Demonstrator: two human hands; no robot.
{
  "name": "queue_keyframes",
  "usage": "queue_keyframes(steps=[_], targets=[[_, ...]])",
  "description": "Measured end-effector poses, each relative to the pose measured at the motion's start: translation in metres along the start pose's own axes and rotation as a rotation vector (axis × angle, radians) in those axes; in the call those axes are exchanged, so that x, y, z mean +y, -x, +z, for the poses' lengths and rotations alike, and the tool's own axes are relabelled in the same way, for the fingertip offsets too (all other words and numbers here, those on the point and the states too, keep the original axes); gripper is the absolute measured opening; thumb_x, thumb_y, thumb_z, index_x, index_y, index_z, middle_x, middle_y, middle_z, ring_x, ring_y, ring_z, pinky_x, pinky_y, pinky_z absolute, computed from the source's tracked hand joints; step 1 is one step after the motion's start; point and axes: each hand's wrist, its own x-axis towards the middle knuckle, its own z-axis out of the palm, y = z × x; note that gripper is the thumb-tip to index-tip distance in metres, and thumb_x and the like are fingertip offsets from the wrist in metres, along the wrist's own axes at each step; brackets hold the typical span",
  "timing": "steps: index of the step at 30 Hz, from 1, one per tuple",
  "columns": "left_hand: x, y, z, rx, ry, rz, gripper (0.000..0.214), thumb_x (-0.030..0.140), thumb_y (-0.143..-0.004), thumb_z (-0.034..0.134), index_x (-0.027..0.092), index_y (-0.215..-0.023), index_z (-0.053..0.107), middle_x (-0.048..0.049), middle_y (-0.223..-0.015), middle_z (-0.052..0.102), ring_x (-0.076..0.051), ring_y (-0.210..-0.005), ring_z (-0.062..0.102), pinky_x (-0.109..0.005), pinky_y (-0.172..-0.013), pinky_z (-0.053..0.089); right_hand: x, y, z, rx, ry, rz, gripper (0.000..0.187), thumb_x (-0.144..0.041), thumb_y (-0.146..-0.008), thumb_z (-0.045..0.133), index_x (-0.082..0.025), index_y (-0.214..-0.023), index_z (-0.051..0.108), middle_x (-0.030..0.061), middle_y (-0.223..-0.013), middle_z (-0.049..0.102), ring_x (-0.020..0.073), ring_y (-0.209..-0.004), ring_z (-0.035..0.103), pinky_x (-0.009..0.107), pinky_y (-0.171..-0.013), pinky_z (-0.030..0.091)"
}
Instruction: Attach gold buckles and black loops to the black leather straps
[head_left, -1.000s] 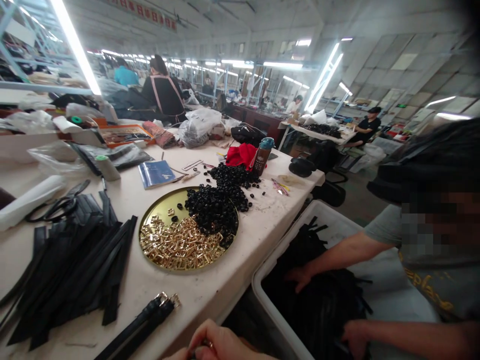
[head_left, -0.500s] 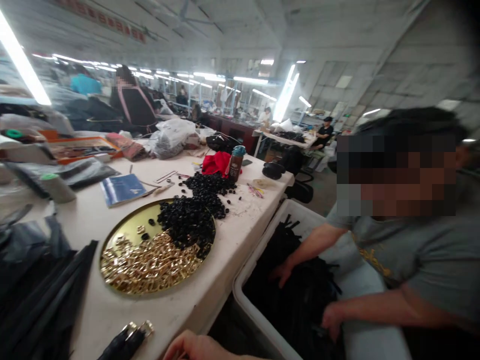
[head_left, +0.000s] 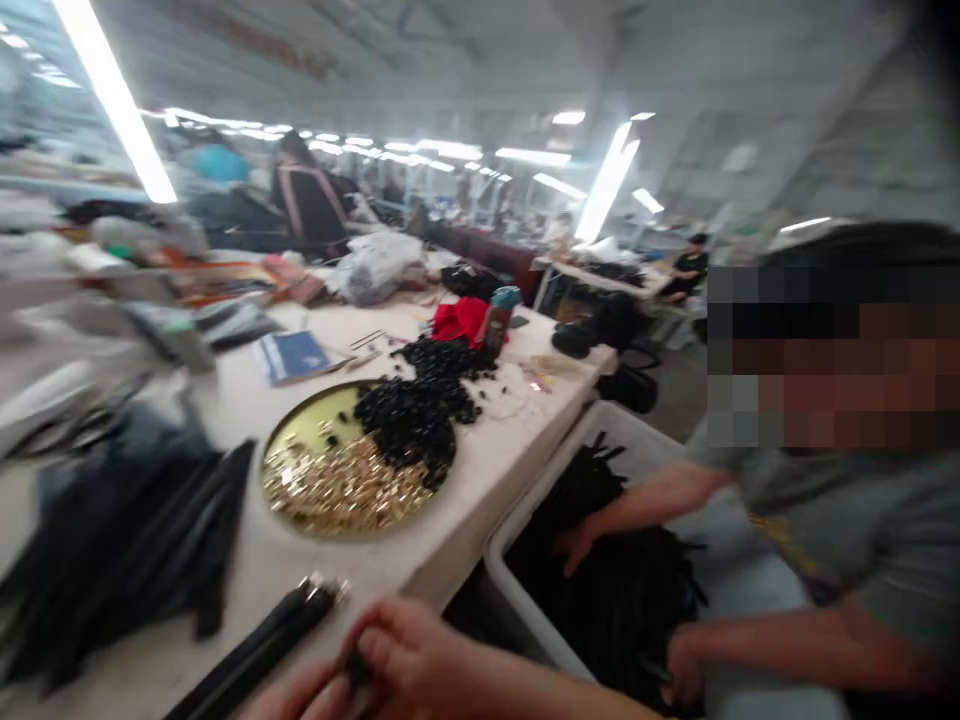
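My right hand (head_left: 409,645) is at the bottom edge with thumb and fingers pinched together on a small black piece (head_left: 358,668), blurred and mostly covered. My left hand (head_left: 304,698) is partly cut off by the frame, its curled fingers meeting the right hand at the same piece. Beside them on the table lies a bundle of black straps (head_left: 255,645) with gold metal buckles (head_left: 322,590) at its far end. Beyond my hands, a round gold tray (head_left: 300,415) holds many loose gold buckles (head_left: 345,490) and part of a heap of small black pieces (head_left: 397,415).
Black strips (head_left: 142,530) spread over the left of the table. Behind the tray lie a blue booklet (head_left: 294,356), a red cloth (head_left: 459,320) and a bottle (head_left: 499,320). At right, a co-worker's hands (head_left: 577,545) reach into a white bin (head_left: 510,610) of black strips.
The view has turned left, so the scene sits further right. My right hand has risen into view, and my left hand now shows beside it. The co-worker's hands stay in the bin.
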Motion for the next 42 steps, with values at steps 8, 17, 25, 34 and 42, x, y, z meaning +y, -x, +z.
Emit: queue_keyframes(steps=[8,17,25,34,42], targets=[[-0.028,0.024,-0.046,0.285,-0.427,-0.144,0.027,0.033,-0.088,0.037,0.017,-0.085,0.058,-0.0036,-0.079,0.063,-0.015,-0.072,0.056,-0.023,-0.062,0.037,-0.014,-0.063,0.004,0.058,0.482,-0.253,0.024,-0.028,-0.090,0.035,-0.017,-0.101,0.053,0.0043,-0.078,0.061,0.0158,-0.072,0.057,0.026,-0.067,0.041],[-0.070,0.027,-0.018,0.349,-0.648,0.030,0.042,0.037,-0.077,0.058,0.015,-0.113,0.051,-0.0099,-0.105,0.058,-0.024,-0.097,0.051,-0.036,-0.085,0.041,0.011,-0.077,0.011,0.210,0.704,-0.378,0.033,-0.026,-0.089,0.034,-0.016,-0.112,0.056,0.0126,-0.108,0.060,0.0228,-0.102,0.053,0.038,-0.088,0.042],[-0.084,0.027,-0.012,0.275,-0.800,0.143,0.042,0.012,-0.083,0.043,0.013,-0.125,0.040,-0.0113,-0.109,0.057,-0.022,-0.099,0.052,-0.036,-0.085,0.042,0.024,-0.066,0.051,0.181,0.446,-0.368,0.039,-0.026,-0.087,0.039,-0.014,-0.124,0.045,0.0129,-0.126,0.050,0.0219,-0.117,0.045,0.040,-0.098,0.038],[-0.129,0.086,-0.117,0.712,-0.769,-0.182,0.035,0.010,-0.083,0.034,0.017,-0.117,0.044,-0.0086,-0.102,0.057,-0.020,-0.094,0.055,-0.033,-0.086,0.043,0.037,-0.083,0.011,0.243,0.472,-0.394,0.031,-0.028,-0.086,0.041,-0.019,-0.112,0.055,0.0101,-0.114,0.059,0.0228,-0.108,0.053,0.041,-0.091,0.044],[-0.220,0.168,-0.212,0.842,-1.015,-0.868,0.041,0.038,-0.081,0.039,0.007,-0.106,0.048,-0.0149,-0.094,0.059,-0.030,-0.080,0.057,-0.040,-0.065,0.047,0.037,-0.084,0.019,0.172,0.634,-0.446,0.027,-0.025,-0.085,0.044,-0.020,-0.107,0.058,0.0093,-0.109,0.061,0.0236,-0.107,0.052,0.043,-0.091,0.043]])
